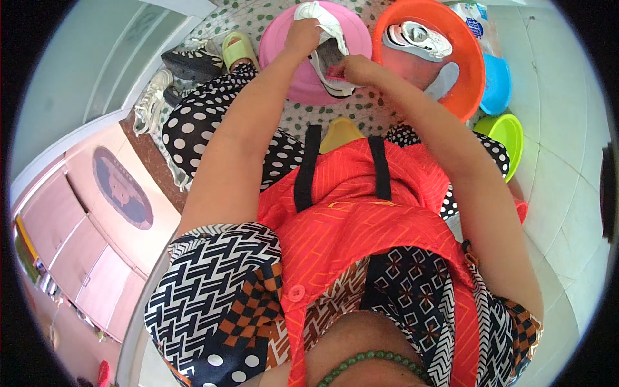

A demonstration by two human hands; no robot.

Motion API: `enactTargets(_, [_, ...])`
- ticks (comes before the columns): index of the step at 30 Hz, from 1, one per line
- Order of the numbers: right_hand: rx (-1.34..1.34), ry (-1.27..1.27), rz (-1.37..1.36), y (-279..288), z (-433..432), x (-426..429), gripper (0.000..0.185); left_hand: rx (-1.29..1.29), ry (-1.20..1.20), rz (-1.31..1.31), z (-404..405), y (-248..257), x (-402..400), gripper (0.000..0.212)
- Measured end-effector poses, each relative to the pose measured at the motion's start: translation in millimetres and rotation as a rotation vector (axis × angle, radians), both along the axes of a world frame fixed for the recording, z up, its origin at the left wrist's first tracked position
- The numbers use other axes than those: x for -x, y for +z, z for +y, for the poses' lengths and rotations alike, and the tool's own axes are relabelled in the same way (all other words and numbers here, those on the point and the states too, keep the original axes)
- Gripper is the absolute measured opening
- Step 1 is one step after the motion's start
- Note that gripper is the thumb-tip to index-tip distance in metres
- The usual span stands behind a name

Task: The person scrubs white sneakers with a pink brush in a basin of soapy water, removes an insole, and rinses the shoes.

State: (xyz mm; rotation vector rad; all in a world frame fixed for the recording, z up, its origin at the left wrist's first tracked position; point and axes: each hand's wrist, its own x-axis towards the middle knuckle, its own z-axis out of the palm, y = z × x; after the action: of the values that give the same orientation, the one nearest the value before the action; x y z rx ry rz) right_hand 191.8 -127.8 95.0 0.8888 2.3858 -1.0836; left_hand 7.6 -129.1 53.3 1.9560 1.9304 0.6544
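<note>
Over an upturned-looking pink plastic basin, my left hand grips the toe end of a white sneaker. The shoe's dark insole area faces up. My right hand is closed around a pink brush, whose bristles lie at the shoe's heel opening. To the right, an orange-red basin holds another white sneaker and a light grey insole in cloudy water.
Dark sneakers and white sneakers stand at the left by the door frame. A blue basin, a green basin and a plastic packet are along the tiled wall at right.
</note>
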Motion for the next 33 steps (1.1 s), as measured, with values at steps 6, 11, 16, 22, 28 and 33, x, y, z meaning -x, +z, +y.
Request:
enactTargets(6, [-0.314,0.137,-0.342,48.0,9.5,21.8,0.025,0.084,0.007,-0.175,-18.0,-2.4,3.4,0.025])
enactTargets(11, [-0.098,-0.248,-0.068,-21.1,29.3,-14.8,0.033,0.293,0.437,-0.348,-22.6,0.5,-63.0,0.038])
enactTargets(16, [-0.075,-0.363,0.166,-13.3,3.5,5.8,0.03,0.407,0.727,-0.467,-40.9,-22.4,-62.8,0.05])
enactTargets(22, [-0.206,0.03,-0.22,24.5,13.1,-23.9,0.031,0.343,0.566,-0.369,-46.5,-12.4,-72.3,0.029])
enactTargets(28, [-0.587,0.415,-0.356,40.0,27.0,-29.5,0.016,0.21,0.314,-0.205,-40.3,-13.5,-58.9,0.022])
enactTargets(33, [-0.698,0.324,-0.24,35.2,31.3,-24.3,0.015,0.125,0.3,-0.208,-46.5,-11.0,-51.7,0.023])
